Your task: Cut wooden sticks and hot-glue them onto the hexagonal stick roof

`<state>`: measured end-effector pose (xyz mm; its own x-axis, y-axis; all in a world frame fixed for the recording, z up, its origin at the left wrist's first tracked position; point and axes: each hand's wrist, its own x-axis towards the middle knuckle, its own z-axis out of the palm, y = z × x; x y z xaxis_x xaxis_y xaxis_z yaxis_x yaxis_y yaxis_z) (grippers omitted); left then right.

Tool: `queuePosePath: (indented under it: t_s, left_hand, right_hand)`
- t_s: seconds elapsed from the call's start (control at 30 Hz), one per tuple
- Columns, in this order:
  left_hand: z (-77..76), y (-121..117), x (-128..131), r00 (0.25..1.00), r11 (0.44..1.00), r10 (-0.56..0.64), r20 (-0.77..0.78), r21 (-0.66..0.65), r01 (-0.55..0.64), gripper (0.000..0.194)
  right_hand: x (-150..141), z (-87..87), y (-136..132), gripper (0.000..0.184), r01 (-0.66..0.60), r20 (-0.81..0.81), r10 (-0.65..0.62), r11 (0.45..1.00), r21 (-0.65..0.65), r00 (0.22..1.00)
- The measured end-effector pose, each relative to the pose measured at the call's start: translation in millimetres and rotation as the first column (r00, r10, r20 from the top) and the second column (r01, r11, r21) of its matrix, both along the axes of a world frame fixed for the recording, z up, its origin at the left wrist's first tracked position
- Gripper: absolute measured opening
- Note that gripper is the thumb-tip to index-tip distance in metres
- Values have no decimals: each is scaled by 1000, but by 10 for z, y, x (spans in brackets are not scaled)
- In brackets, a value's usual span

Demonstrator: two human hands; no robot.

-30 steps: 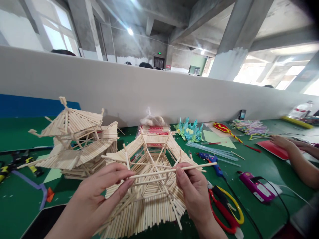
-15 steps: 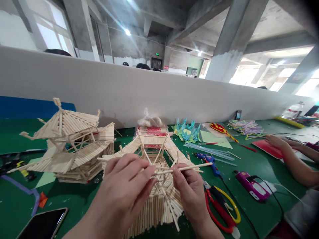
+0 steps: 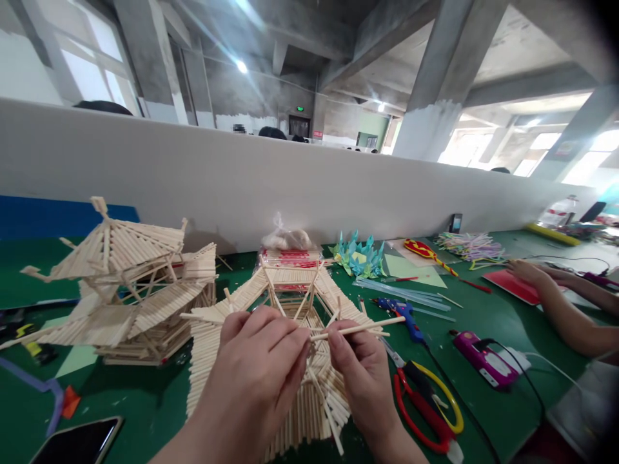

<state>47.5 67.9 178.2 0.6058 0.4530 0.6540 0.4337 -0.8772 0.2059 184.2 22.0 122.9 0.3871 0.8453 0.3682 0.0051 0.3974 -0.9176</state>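
Note:
A thin wooden stick [image 3: 374, 325] runs between my hands above a half-built stick pavilion [image 3: 207, 361]. My right hand [image 3: 362, 374] pinches it near the middle, with its free end pointing right. The fingers of my left hand [image 3: 261, 367] are closed at the stick's other end, and that fingertip contact is partly hidden. The pavilion's ribbed roof panels spread out beneath both hands, with an open frame in its centre. To the left stands another stick pavilion [image 3: 126, 277], with tiered roofs and upturned corners.
Right of my hands lie red-and-yellow scissors [image 3: 425, 406], a blue glue gun [image 3: 403, 316], clear glue sticks [image 3: 401, 290] and a purple power strip [image 3: 483, 361]. A phone [image 3: 77, 441] rests at front left. Another person's arm [image 3: 556, 303] reaches over red paper. A white partition [image 3: 232, 187] borders the table.
My left hand has shifted slightly right, closer to my right hand along the stick. The whole view has turned a little, so the tabletop things appear further left.

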Motion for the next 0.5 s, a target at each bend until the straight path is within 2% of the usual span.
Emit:
queuePosePath:
  t_s: [0.33, 0.43, 0.5]
  left_hand:
    - [17, 15, -10, 1000, 1000, -16, -11, 22, 16, 16]
    - [57, -75, -4, 1000, 989, -20, 1, 145, 20, 19]
    - [61, -221, -16, 1000, 968, 14, 14, 250, -17, 22]
  right_hand:
    - [1, 23, 5, 11, -3, -15, 4, 1000, 28, 1000]
    - [-8, 89, -73, 8, 4, -51, -1, 998, 68, 999]
    - [-9, 154, -200, 8, 12, -33, -8, 992, 129, 999]
